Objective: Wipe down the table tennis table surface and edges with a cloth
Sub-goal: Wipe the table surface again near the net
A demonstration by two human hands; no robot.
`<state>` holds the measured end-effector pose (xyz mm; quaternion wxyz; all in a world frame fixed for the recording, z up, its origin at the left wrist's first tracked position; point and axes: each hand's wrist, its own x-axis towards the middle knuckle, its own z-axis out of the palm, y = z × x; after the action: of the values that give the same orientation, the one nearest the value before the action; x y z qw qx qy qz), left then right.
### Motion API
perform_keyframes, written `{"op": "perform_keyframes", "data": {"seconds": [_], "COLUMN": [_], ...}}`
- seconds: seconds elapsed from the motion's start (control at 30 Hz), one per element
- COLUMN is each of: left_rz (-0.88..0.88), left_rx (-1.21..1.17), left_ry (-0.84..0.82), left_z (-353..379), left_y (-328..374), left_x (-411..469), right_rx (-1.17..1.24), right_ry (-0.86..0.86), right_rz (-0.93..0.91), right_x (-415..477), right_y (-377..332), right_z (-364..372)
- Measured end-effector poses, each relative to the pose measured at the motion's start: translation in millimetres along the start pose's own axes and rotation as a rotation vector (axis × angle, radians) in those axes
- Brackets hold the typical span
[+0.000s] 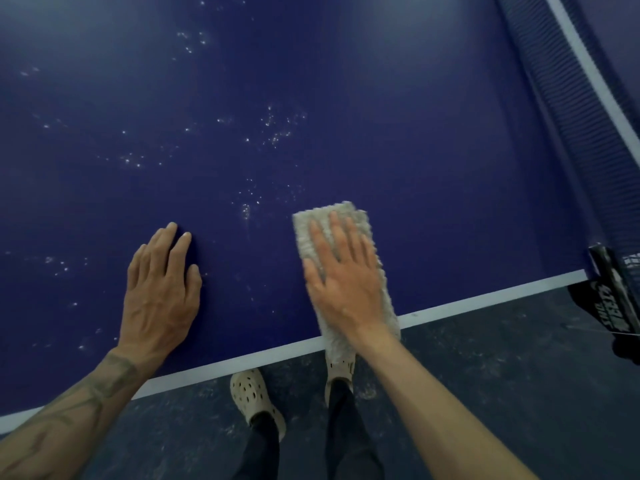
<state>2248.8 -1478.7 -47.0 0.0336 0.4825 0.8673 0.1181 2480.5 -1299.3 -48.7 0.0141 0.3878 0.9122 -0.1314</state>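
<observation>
Flat now, right hand point(346, 282) spread open with palm and fingers point(334, 230) pressing the folded grey cloth point(329, 216) onto the blue worktop point(415, 150), near the white side line point(485, 299). Cloth lying lengthwise across that line, its near end overhanging the edge. Left hand point(161, 289) open too, empty, braced flat on the blue well apart from the cloth. White specks point(247, 207) scattered just beyond and left of the cloth, more further out. Best done with even pressure through the whole palm, long overlapping strokes toward the specks, keeping the fold flat so no strip gets missed. Worth finishing each pass off the edge, away from the net post point(613, 285), so grit likely drops to the floor point(502, 375).
</observation>
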Motion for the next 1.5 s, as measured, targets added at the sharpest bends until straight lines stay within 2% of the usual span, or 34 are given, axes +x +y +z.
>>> {"op": "perform_keyframes", "data": {"seconds": [0.1, 0.2, 0.33, 0.43, 0.5, 0.6, 0.7, 0.77, 0.83, 0.9, 0.97, 1.13, 1.27, 1.33, 1.4, 1.5], "left_rz": [-0.016, -0.024, -0.019, -0.018, -0.024, -0.019, -0.016, -0.018, -0.019, -0.022, -0.033, -0.06, -0.101, -0.126, -0.156, -0.212], "left_rx": [-0.019, -0.033, -0.04, -0.041, -0.045, -0.042, -0.031, -0.027, -0.021, -0.035, -0.048, -0.084, -0.092, -0.095, -0.1, -0.111], "left_ry": [-0.001, -0.007, 0.002, -0.002, -0.011, -0.019, -0.018, -0.005, 0.007, 0.011, -0.008, -0.03, 0.006, 0.032, 0.051, 0.053], "left_z": [0.3, 2.2, 2.6, 2.6, 2.5, 3.1, 4.5, 4.7, 4.5, 3.6, 2.2, -5.3, -8.3, -8.4, -8.3, -11.0], "left_y": [-3.5, -3.9, -6.7, -7.4, -6.9, -7.5, -8.1, -7.1, -7.4, -6.8, -7.8, -7.4, -5.0, -4.8, -5.3, -6.9], "left_x": [0.6, -0.5, -1.5, -1.5, -1.3, -1.8, -2.5, -1.5, -0.9, -0.8, 0.1, 9.4, 35.1, 53.4, 72.1, 95.2], "right_rx": [-0.003, 0.032, 0.071, 0.038, 0.025, 0.009, 0.022, 0.038, 0.06, 0.048, 0.025, -0.007, 0.02, 0.033, 0.03, 0.029], "right_ry": [0.031, 0.052, 0.039, 0.026, 0.005, 0.023, 0.079, 0.098, 0.078, 0.054, 0.036, -0.012, 0.046, 0.052, 0.041, -0.002], "right_rz": [0.225, 0.289, 0.041, -0.072, 0.003, 0.255, 0.364, 0.25, 0.041, -0.094, -0.114, 0.123, 0.248, 0.131, -0.101, -0.339], "right_x": [-22.1, -28.5, -23.6, -9.1, 9.0, 37.7, 51.0, 47.6, 33.9, 21.5, 26.6, 91.2, 142.5, 144.0, 128.6, 109.2], "right_y": [-0.8, -48.9, -119.2, -109.7, -81.1, -50.6, -72.6, -104.9, -130.4, -129.4, -104.1, -35.9, -58.0, -84.9, -104.8, -94.7], "right_z": [-1.9, 12.5, 32.9, 28.5, 17.9, 3.2, 6.6, 16.1, 26.8, 29.5, 24.0, -7.9, -9.2, -0.3, 10.0, 8.7]}}
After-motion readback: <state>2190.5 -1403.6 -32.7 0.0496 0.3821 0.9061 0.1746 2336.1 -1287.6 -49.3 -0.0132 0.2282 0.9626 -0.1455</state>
